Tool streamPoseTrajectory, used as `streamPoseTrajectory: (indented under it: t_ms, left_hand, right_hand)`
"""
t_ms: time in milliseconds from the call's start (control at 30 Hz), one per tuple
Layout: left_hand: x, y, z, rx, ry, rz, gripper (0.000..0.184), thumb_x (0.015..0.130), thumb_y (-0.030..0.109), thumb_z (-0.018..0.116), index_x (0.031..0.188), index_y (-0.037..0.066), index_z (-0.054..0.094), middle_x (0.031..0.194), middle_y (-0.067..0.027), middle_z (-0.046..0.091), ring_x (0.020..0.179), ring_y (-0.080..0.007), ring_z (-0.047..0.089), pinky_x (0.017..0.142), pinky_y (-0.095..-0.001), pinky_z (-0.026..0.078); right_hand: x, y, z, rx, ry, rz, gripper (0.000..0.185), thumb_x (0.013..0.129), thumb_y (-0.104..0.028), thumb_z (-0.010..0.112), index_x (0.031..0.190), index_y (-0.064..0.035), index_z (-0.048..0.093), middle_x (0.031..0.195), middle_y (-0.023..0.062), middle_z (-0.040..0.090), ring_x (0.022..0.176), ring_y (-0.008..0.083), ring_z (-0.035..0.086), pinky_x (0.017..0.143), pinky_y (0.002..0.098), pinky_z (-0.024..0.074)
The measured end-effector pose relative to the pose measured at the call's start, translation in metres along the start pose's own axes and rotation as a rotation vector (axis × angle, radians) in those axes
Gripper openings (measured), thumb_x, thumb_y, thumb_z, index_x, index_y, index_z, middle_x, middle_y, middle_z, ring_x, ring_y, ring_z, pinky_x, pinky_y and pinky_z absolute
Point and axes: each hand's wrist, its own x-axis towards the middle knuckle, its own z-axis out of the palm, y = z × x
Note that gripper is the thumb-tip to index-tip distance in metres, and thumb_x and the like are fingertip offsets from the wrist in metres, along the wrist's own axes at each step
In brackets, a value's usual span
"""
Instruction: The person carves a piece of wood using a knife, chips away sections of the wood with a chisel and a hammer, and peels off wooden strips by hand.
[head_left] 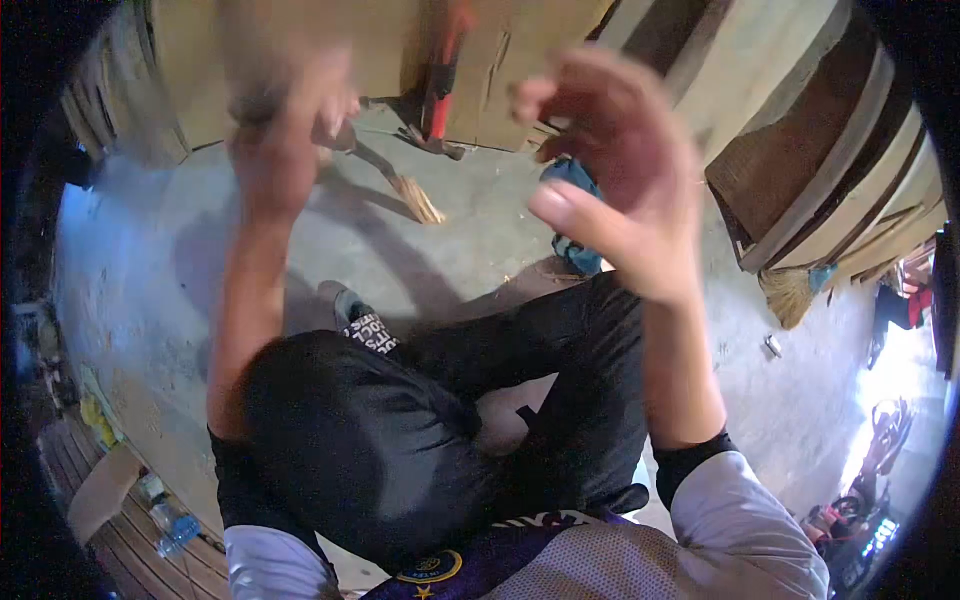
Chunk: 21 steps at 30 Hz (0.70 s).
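Observation:
My left hand (285, 140) is raised at the upper left, smeared by motion. A dark shape beside its fingers is too blurred to name, and whether the hand grips it cannot be made out. Just right of it, a brush-like thing with a dark handle and straw-coloured bristles (418, 200) shows against the floor; its handle end lies behind or near the hand. My right hand (630, 170) is raised at the upper right, fingers curled but apart, thumb spread, with nothing visible in it. Behind it is a teal cloth-like bundle (578, 255) on the floor, partly hidden.
A red and black long-handled tool (440, 100) leans against wooden boards (490, 70) ahead. More boards (840, 150) stand at right, above a straw broom (790, 295). My crossed legs (400, 440) rest on the concrete floor (150, 270). A slatted wooden surface (110, 510) lies lower left.

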Motion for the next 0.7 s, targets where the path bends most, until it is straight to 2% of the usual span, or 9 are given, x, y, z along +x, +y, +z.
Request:
streamPoseTrajectory:
  t_ms: [67, 133, 167, 200, 300, 433, 533, 700]
  left_hand:
    - [0.0, -0.001, 0.001, 0.035, 0.003, -0.016, 0.022, 0.09, 0.014, 0.061, 0.072, 0.01, 0.048, 0.061, 0.0015, 0.041, 0.056, -0.0095, 0.041, 0.064, -0.0289, 0.043]
    - [-0.002, -0.002, 0.001, -0.049, -0.061, 0.061, 0.021, 0.091, 0.014, 0.06, 0.074, 0.009, 0.048, 0.062, 0.0017, 0.041, 0.056, -0.0094, 0.041, 0.064, -0.0288, 0.043]
    - [-0.002, -0.003, 0.0, -0.091, -0.091, 0.1, 0.021, 0.091, 0.014, 0.06, 0.074, 0.009, 0.049, 0.062, 0.0018, 0.041, 0.056, -0.0093, 0.041, 0.064, -0.0288, 0.042]
    - [-0.001, -0.006, -0.003, -0.156, -0.097, 0.129, 0.012, 0.09, 0.007, 0.061, 0.078, 0.007, 0.056, 0.062, 0.0017, 0.049, 0.056, -0.0094, 0.047, 0.062, -0.0285, 0.046]
    - [-0.003, -0.004, -0.005, -0.215, -0.071, 0.118, 0.016, 0.089, 0.007, 0.062, 0.076, 0.008, 0.054, 0.062, 0.0018, 0.048, 0.055, -0.0087, 0.044, 0.061, -0.0287, 0.045]
    - [-0.002, -0.002, -0.004, -0.25, -0.088, 0.043, 0.022, 0.088, 0.009, 0.064, 0.072, 0.009, 0.05, 0.059, 0.0015, 0.044, 0.053, -0.0084, 0.041, 0.06, -0.0287, 0.044]
    - [-0.008, 0.008, 0.006, -0.229, -0.003, 0.079, 0.024, 0.089, 0.01, 0.063, 0.071, 0.009, 0.048, 0.059, 0.0012, 0.042, 0.052, -0.0088, 0.04, 0.06, -0.0284, 0.044]
    - [-0.007, 0.011, 0.007, -0.176, -0.034, 0.11, 0.024, 0.091, 0.011, 0.061, 0.072, 0.009, 0.046, 0.06, 0.0006, 0.043, 0.055, -0.0089, 0.041, 0.061, -0.0286, 0.043]
  right_hand:
    - [0.003, -0.036, -0.018, 0.004, -0.048, -0.146, 0.081, 0.071, -0.025, 0.083, 0.137, -0.0038, 0.042, 0.122, 0.0141, 0.06, 0.108, 0.0231, 0.06, 0.085, 0.0332, 0.0494]
    - [0.002, -0.064, -0.028, 0.016, -0.085, -0.241, 0.08, 0.071, -0.024, 0.083, 0.137, -0.0038, 0.042, 0.122, 0.0142, 0.06, 0.108, 0.0232, 0.06, 0.085, 0.0332, 0.0494]
    - [-0.001, -0.073, -0.03, 0.011, -0.105, -0.251, 0.08, 0.072, -0.024, 0.083, 0.137, -0.0038, 0.042, 0.122, 0.0143, 0.06, 0.108, 0.0232, 0.06, 0.085, 0.0332, 0.0494]
    - [-0.005, -0.08, -0.03, 0.011, -0.123, -0.26, 0.08, 0.072, -0.024, 0.083, 0.137, -0.0038, 0.042, 0.122, 0.0144, 0.06, 0.108, 0.0232, 0.06, 0.085, 0.0332, 0.0494]
    - [-0.019, -0.093, -0.029, -0.015, -0.169, -0.266, 0.08, 0.072, -0.024, 0.082, 0.137, -0.0038, 0.041, 0.122, 0.0146, 0.06, 0.108, 0.0233, 0.06, 0.085, 0.0332, 0.0495]
    - [-0.026, -0.099, -0.033, -0.028, -0.105, -0.289, 0.079, 0.072, -0.023, 0.082, 0.137, -0.0038, 0.041, 0.122, 0.0149, 0.06, 0.108, 0.0234, 0.06, 0.084, 0.0332, 0.0496]
    - [-0.028, -0.103, -0.038, -0.047, -0.067, -0.298, 0.079, 0.073, -0.023, 0.082, 0.137, -0.0038, 0.041, 0.122, 0.0151, 0.06, 0.108, 0.0235, 0.06, 0.084, 0.0332, 0.0496]
    - [-0.031, -0.105, -0.042, -0.07, -0.013, -0.306, 0.078, 0.073, -0.022, 0.081, 0.137, -0.0038, 0.041, 0.122, 0.0155, 0.06, 0.108, 0.0237, 0.06, 0.084, 0.0332, 0.0497]
